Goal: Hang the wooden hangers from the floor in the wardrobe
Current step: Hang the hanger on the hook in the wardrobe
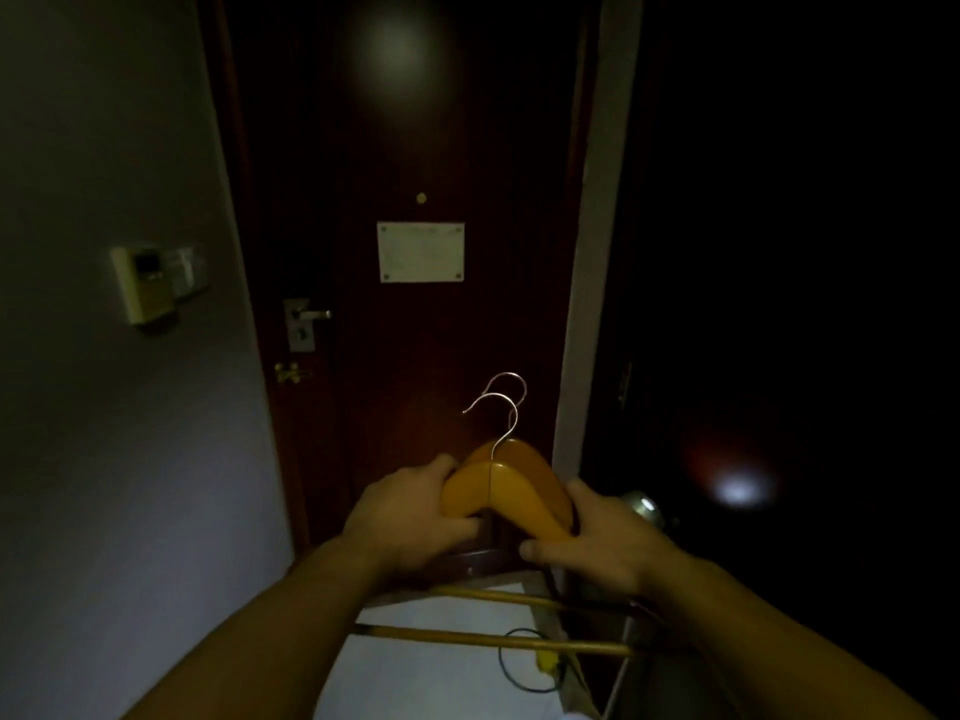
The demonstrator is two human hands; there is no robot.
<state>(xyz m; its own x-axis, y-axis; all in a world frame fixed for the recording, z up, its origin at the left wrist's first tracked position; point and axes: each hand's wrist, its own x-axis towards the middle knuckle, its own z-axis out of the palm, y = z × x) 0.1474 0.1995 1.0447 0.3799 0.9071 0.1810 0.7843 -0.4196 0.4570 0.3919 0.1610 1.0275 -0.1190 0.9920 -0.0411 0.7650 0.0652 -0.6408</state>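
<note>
Two wooden hangers (511, 491) are being held up together, one stacked behind the other, in front of a dark red door (415, 330). Their two metal hooks (501, 407) are pointing up and are lying nearly in line. Their bottom bars (493, 639) are being seen lower down, above the pale floor (441, 683).

The left end of the pair is being gripped by the left hand (410, 517), with the fingers curled over the top and the thumb tucked under. The right end is being gripped by the right hand (602, 537), with the fingers wrapped around the wood and the thumb pointing inward below. Both hands are closed around the hangers, not spread open.

The carrying step seems to be in hand: the hangers are already off the floor but are not yet being hung. The wardrobe is probably the very dark opening (779, 304) on the right, beside a pale frame (592, 252), though no rail can be made out in it. The next move is likely calling for a turn to the right, then for the hooks to be lifted over a rail.

A wall panel (150, 283) is being seen on the left wall, and a thin cable (524, 662) is lying on the floor.
</note>
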